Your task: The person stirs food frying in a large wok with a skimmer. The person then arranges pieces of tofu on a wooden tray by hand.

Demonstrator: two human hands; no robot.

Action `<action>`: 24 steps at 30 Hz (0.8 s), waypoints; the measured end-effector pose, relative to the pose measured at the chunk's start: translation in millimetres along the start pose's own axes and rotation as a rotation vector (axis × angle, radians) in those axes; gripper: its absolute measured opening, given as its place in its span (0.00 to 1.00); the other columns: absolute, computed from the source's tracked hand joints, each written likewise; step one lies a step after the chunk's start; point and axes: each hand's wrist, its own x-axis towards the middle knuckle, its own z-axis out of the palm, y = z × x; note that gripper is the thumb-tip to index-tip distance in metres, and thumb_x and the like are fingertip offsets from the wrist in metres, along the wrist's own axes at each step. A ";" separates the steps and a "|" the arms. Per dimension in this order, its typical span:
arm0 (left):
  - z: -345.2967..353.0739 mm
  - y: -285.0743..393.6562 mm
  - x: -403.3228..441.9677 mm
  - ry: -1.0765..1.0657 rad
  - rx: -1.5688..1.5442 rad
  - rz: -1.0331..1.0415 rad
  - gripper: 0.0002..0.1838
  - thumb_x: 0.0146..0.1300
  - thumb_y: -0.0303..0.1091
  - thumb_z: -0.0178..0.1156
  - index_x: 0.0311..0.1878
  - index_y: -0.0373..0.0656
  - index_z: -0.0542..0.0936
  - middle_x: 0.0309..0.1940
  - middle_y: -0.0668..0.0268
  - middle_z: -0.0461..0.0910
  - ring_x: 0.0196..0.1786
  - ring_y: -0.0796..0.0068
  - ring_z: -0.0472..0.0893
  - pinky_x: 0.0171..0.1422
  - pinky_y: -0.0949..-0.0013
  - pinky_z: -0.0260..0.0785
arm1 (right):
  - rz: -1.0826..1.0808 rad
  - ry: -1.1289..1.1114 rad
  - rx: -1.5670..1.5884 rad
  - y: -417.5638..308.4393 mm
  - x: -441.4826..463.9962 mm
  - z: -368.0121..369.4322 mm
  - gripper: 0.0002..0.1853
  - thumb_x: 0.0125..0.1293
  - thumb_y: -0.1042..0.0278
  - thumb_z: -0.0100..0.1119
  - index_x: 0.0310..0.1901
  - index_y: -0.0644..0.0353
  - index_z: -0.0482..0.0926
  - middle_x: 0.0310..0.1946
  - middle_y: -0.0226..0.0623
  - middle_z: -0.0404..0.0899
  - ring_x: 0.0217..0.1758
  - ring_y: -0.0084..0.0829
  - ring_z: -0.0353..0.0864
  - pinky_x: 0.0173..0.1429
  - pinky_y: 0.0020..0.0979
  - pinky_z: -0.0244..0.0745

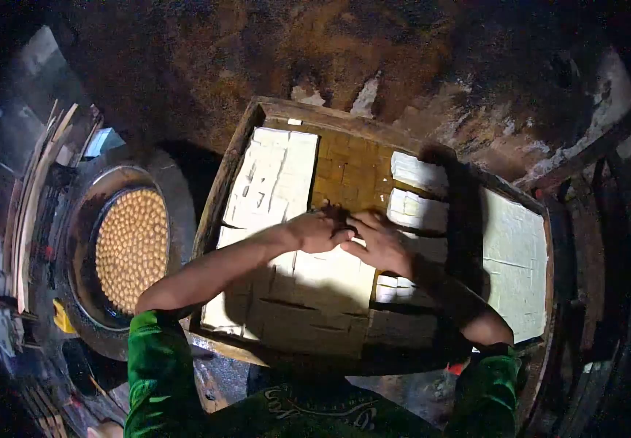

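Pale blocks that look like tofu lie in a wooden-framed tray (236,157) lined with a woven mat. My left hand (321,231) and my right hand (379,244) meet at the far edge of the middle tofu slab (330,274). Their fingers are bent over that edge, with both thumbs on the near side. What lies under the palms is hidden. Left of them is a long scored tofu slab (271,175). Small cut tofu pieces (417,210) sit in rows to the right of my right hand.
At the left, a round pan (82,255) holds many golden-brown fried pieces (131,248). Long wooden strips (34,197) lean beyond it. Another pale slab (514,263) fills the tray's right side. A stained dark floor (257,51) extends behind the tray. Shadows cover part of the tray.
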 end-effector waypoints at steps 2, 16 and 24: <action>2.0 19.4 -18.8 0.037 0.130 0.085 0.29 0.71 0.53 0.42 0.61 0.37 0.69 0.60 0.44 0.69 0.64 0.45 0.69 0.70 0.52 0.61 | -0.049 0.042 -0.216 -8.7 -10.5 7.7 0.41 0.60 0.39 0.58 0.63 0.67 0.64 0.55 0.55 0.71 0.63 0.52 0.65 0.69 0.50 0.59; 0.6 32.6 -33.1 0.063 0.118 -0.058 0.44 0.57 0.69 0.54 0.62 0.36 0.68 0.55 0.46 0.75 0.57 0.45 0.76 0.60 0.49 0.70 | 0.046 -0.139 0.048 -19.2 -10.2 -22.8 0.46 0.42 0.40 0.75 0.58 0.63 0.68 0.49 0.56 0.74 0.55 0.51 0.72 0.58 0.44 0.69; 26.9 35.0 -54.2 0.375 0.493 0.153 0.43 0.60 0.66 0.51 0.60 0.31 0.70 0.51 0.48 0.74 0.56 0.50 0.72 0.60 0.50 0.64 | -0.126 0.115 -0.114 -25.8 -27.3 -14.7 0.47 0.45 0.43 0.73 0.61 0.65 0.65 0.53 0.52 0.71 0.57 0.48 0.68 0.61 0.44 0.66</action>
